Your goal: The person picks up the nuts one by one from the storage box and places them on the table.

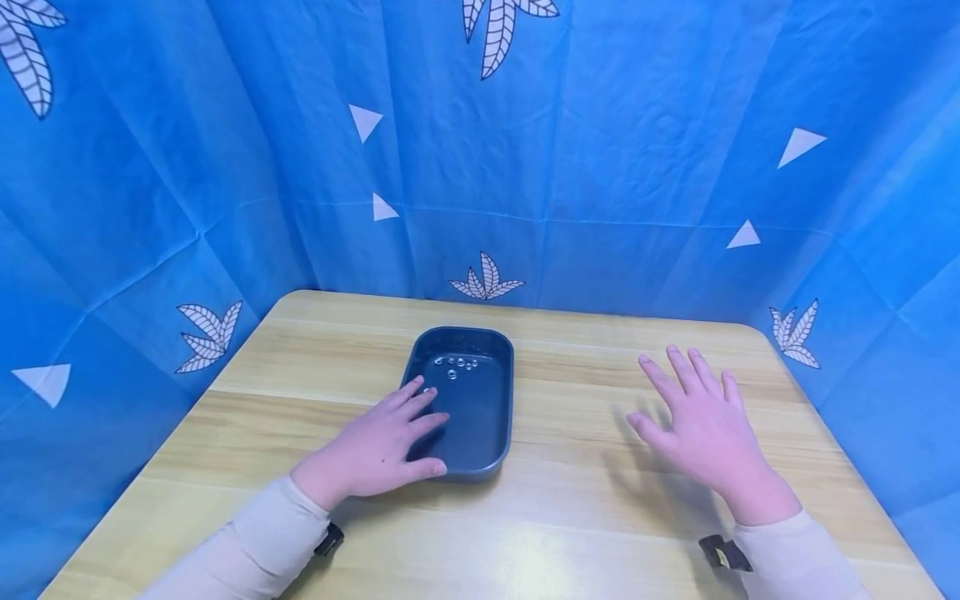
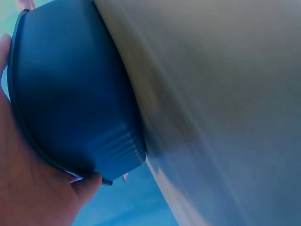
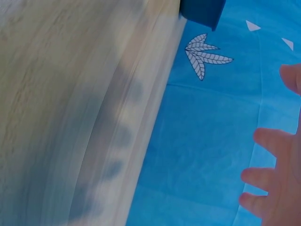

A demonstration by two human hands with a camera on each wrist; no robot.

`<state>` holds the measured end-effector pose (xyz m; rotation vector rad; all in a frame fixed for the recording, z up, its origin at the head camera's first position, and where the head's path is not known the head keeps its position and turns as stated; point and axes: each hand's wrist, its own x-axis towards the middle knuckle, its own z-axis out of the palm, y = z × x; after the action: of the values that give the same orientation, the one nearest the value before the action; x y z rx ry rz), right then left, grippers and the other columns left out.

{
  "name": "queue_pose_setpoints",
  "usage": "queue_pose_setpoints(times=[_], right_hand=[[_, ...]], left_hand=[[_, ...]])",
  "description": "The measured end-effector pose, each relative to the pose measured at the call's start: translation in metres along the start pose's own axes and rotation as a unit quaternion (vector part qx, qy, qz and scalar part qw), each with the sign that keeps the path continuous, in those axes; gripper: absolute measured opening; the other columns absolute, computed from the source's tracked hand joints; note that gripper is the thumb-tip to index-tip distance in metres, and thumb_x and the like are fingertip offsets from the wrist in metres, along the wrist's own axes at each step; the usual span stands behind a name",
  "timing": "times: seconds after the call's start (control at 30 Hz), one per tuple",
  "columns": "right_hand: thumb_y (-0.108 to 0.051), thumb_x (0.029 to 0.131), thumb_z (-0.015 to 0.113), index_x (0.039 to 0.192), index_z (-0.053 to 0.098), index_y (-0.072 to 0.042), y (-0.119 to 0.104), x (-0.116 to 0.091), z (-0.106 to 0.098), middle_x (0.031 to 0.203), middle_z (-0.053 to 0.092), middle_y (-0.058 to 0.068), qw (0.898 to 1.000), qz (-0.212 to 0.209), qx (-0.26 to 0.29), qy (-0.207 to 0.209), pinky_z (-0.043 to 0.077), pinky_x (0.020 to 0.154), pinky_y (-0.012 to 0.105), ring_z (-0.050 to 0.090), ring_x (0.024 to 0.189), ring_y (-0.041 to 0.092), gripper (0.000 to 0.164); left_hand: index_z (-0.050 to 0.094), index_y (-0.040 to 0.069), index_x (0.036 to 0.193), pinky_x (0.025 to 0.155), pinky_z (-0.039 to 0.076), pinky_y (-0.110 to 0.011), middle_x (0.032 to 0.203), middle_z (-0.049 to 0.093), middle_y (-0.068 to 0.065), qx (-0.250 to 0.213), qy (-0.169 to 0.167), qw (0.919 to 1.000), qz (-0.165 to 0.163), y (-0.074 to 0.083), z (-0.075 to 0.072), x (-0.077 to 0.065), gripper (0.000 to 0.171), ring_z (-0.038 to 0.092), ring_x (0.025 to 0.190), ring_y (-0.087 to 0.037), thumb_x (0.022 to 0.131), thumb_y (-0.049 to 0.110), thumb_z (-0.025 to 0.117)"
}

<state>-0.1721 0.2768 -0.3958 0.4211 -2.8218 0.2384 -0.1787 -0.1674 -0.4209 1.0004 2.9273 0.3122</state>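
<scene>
A dark blue-grey rectangular tray (image 1: pixel 480 417) stands on the table left of centre. Several small shiny ring-like pieces (image 1: pixel 452 374) lie in it, most toward its far end. My left hand (image 1: pixel 378 454) is spread over the tray's left side, its fingers reaching across the rim. In the left wrist view the left thumb (image 2: pixel 88 187) is right at the rim of the tray (image 2: pixel 70 89). Off to the right, my right hand (image 1: pixel 705 425) hovers above the table with spread fingers and holds nothing. Its fingers (image 3: pixel 270 141) also show at the edge of the right wrist view.
The light wooden table (image 1: pixel 585 533) has rounded far corners. Blue cloth (image 1: pixel 637 167) with leaf and triangle prints hangs behind it and on both sides. A dark strap piece (image 1: pixel 724 553) sits at the right wrist, and a similar one (image 1: pixel 328 540) at the left.
</scene>
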Motion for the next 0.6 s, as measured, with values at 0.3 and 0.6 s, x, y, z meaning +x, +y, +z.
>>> queue_pose_setpoints(times=[0.3, 0.6], right_hand=[[-0.063, 0.095, 0.055, 0.157, 0.036, -0.020, -0.003, 0.003, 0.003, 0.162, 0.024, 0.022, 1.000, -0.010, 0.000, -0.007, 0.006, 0.108, 0.076, 0.016, 0.148, 0.049, 0.078], [-0.064, 0.095, 0.054, 0.157, 0.037, -0.020, -0.007, 0.006, 0.005, 0.162, 0.026, 0.022, 1.000, -0.015, -0.003, -0.010, 0.008, 0.108, 0.075, 0.018, 0.148, 0.049, 0.078]], left_hand=[[0.062, 0.016, 0.139, 0.118, 0.021, -0.050, 0.156, 0.040, -0.016, 0.039, -0.020, 0.9944, 0.096, 0.027, 0.005, 0.009, 0.075, 0.017, 0.152, -0.036, 0.092, 0.074, 0.047], [0.074, 0.018, 0.103, 0.116, 0.029, -0.045, 0.115, 0.065, -0.004, 0.074, 0.008, 0.9765, 0.202, 0.038, 0.010, 0.017, 0.057, 0.046, 0.135, -0.034, 0.093, 0.070, 0.052]])
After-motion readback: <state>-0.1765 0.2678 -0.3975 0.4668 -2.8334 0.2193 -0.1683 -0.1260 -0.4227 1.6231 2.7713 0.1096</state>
